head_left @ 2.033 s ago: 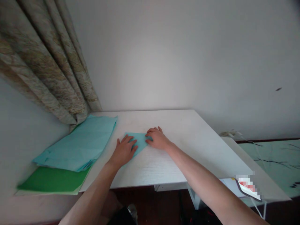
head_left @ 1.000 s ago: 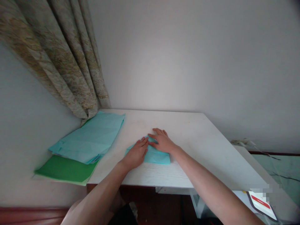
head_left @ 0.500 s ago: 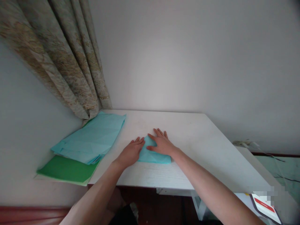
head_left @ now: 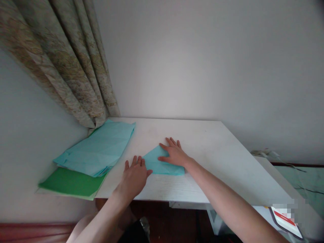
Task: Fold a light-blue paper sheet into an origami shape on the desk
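Observation:
A light blue sheet of paper point(head_left: 162, 167), folded so its left side slopes to a peak, lies flat on the white table point(head_left: 202, 145). My right hand point(head_left: 174, 153) rests on its upper right part with the fingers spread. At the paper's left corner is my left hand point(head_left: 135, 173), palm down and fingers apart, its thumb at the paper's lower left edge. Part of the sheet is hidden under both hands. Neither hand grips anything.
A stack of light blue paper point(head_left: 98, 148) lies at the table's left, over green sheets point(head_left: 73, 182). A patterned curtain point(head_left: 76, 67) hangs above them. At the lower right is a white item with a red band point(head_left: 285, 217). Cables point(head_left: 265, 153) lie beyond the right edge.
My left hand has slid left and toward me along the paper's sloping side, its fingers spreading. The paper's left part now shows. My right hand has stayed in place.

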### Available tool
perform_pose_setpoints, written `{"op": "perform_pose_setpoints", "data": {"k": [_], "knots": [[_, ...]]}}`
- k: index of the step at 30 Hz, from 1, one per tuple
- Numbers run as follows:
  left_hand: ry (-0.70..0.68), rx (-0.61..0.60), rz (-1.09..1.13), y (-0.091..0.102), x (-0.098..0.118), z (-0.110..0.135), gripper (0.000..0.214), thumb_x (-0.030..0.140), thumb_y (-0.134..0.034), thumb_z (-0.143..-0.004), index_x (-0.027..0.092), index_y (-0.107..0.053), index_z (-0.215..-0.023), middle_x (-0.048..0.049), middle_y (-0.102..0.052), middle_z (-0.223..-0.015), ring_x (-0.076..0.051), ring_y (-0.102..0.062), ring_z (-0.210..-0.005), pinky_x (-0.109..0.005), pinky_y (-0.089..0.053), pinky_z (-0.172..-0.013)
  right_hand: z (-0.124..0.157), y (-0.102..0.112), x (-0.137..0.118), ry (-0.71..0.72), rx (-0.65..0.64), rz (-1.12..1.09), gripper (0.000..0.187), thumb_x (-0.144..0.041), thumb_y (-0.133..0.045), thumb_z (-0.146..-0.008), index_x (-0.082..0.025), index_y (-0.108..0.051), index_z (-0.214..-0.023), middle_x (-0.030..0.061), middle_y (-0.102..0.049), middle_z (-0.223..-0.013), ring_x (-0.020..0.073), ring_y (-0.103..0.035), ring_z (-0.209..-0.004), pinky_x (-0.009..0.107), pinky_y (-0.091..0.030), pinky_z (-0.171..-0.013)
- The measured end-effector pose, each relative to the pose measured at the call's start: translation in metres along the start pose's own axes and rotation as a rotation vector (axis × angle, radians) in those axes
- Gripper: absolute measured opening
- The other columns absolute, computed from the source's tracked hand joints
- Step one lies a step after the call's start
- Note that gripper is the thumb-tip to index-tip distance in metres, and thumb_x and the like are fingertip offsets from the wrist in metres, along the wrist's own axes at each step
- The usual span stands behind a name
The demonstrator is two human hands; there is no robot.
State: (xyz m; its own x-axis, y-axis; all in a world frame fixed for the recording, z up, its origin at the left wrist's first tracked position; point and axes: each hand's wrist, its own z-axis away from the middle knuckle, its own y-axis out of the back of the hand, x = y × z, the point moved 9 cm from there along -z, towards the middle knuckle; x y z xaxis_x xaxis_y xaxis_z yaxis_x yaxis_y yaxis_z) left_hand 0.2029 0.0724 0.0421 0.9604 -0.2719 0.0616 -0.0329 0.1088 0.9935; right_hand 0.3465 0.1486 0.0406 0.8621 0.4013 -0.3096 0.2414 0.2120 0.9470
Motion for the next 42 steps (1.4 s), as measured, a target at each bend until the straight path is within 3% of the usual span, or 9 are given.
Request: {"op": "perform_pose_setpoints", "data": {"k": [3, 8, 15, 23, 28, 32, 36, 39, 42], "knots": [[-0.063, 0.054, 0.011, -0.002, 0.015, -0.004, 0.061, 0.049, -0.031, -0.093, 0.004, -0.044, -0.132, -0.0270, -0.037, -0.141, -0.039, -0.026, -0.135, -0.060, -0.021, -0.106, 0.000, -0.001, -0.001, 0.005, 0.002, 0.004, 0.087, -0.075, -0.050, -0.072, -0.027, -0.033, -0.142, 0.0156, -0.012, -0.153, 0.0406, -0.003, -0.139, 0.063, -0.002, -0.105], [-0.272, 0.067, 0.152, -0.005, 0.041, -0.017, 0.073, 0.058, -0.026, -0.091, 0.003, -0.036, -0.137, -0.0246, -0.028, -0.146, -0.034, -0.022, -0.137, -0.049, -0.026, -0.108, 0.000, -0.001, -0.002, 0.013, -0.004, 0.009, 0.089, -0.074, -0.051, -0.071, -0.025, -0.033, -0.143, 0.0162, -0.012, -0.153, 0.0411, -0.002, -0.138, 0.063, -0.002, -0.105], [-0.367, -0.046, 0.247, -0.007, 0.038, -0.027, 0.083, 0.067, -0.024, -0.087, 0.002, -0.032, -0.139, -0.0245, -0.021, -0.148, -0.032, -0.012, -0.140, -0.047, -0.021, -0.110, -0.002, 0.002, 0.003, -0.018, 0.037, -0.017, 0.089, -0.077, -0.055, -0.066, -0.031, -0.037, -0.140, 0.0146, -0.016, -0.152, 0.0409, -0.003, -0.139, 0.065, -0.002, -0.104], [-0.423, -0.082, 0.241, -0.008, 0.039, -0.017, 0.084, 0.068, -0.028, -0.085, 0.008, -0.025, -0.143, -0.0211, -0.014, -0.151, -0.032, -0.004, -0.140, -0.047, -0.016, -0.111, -0.006, 0.013, 0.012, -0.102, 0.171, -0.063, 0.048, -0.058, -0.061, -0.076, -0.035, -0.062, -0.118, 0.0098, -0.035, -0.144, 0.0356, -0.020, -0.136, 0.059, -0.012, -0.106], [-0.413, -0.107, 0.251, -0.005, 0.041, -0.015, 0.084, 0.070, -0.028, -0.084, 0.010, -0.028, -0.143, -0.0198, -0.011, -0.151, -0.034, -0.003, -0.140, -0.048, -0.017, -0.111, -0.006, 0.020, 0.002, 0.006, 0.217, -0.096, 0.024, -0.046, -0.065, -0.078, -0.032, -0.074, -0.095, 0.0070, -0.039, -0.143, 0.0332, -0.022, -0.136, 0.056, -0.014, -0.107], [-0.421, -0.119, 0.248, -0.003, 0.041, -0.015, 0.084, 0.070, -0.027, -0.084, 0.011, -0.027, -0.144, -0.0189, -0.009, -0.152, -0.034, -0.003, -0.139, -0.047, -0.017, -0.111, -0.003, 0.023, -0.009, 0.096, 0.211, -0.102, 0.017, -0.042, -0.066, -0.078, -0.029, -0.076, -0.084, 0.0052, -0.040, -0.142, 0.0317, -0.023, -0.135, 0.054, -0.014, -0.109], [-0.433, -0.114, 0.250, -0.002, 0.041, -0.014, 0.083, 0.069, -0.028, -0.085, 0.011, -0.027, -0.144, -0.0165, -0.016, -0.152, -0.033, -0.005, -0.140, -0.046, -0.016, -0.111, -0.001, 0.022, -0.004, 0.046, 0.217, -0.048, 0.024, -0.044, -0.060, -0.082, -0.031, -0.073, -0.098, 0.0073, -0.042, -0.140, 0.0334, -0.023, -0.134, 0.054, -0.016, -0.107], [-0.438, -0.108, 0.254, -0.003, 0.042, -0.014, 0.079, 0.067, -0.030, -0.086, 0.014, -0.027, -0.144, -0.0135, -0.018, -0.152, -0.032, -0.009, -0.140, -0.047, -0.016, -0.111, -0.003, 0.016, 0.002, -0.022, 0.176, -0.002, 0.036, -0.045, -0.053, -0.087, -0.036, -0.060, -0.121, 0.0086, -0.037, -0.142, 0.0361, -0.021, -0.135, 0.057, -0.016, -0.105], [-0.422, -0.107, 0.262, -0.002, 0.042, -0.015, 0.079, 0.067, -0.031, -0.086, 0.014, -0.027, -0.144, -0.0124, -0.017, -0.152, -0.033, -0.010, -0.140, -0.048, -0.017, -0.111, -0.003, 0.011, 0.004, -0.051, 0.120, 0.028, 0.041, -0.046, -0.047, -0.090, -0.038, -0.050, -0.130, 0.0084, -0.030, -0.146, 0.0377, -0.016, -0.137, 0.059, -0.014, -0.105]]}}
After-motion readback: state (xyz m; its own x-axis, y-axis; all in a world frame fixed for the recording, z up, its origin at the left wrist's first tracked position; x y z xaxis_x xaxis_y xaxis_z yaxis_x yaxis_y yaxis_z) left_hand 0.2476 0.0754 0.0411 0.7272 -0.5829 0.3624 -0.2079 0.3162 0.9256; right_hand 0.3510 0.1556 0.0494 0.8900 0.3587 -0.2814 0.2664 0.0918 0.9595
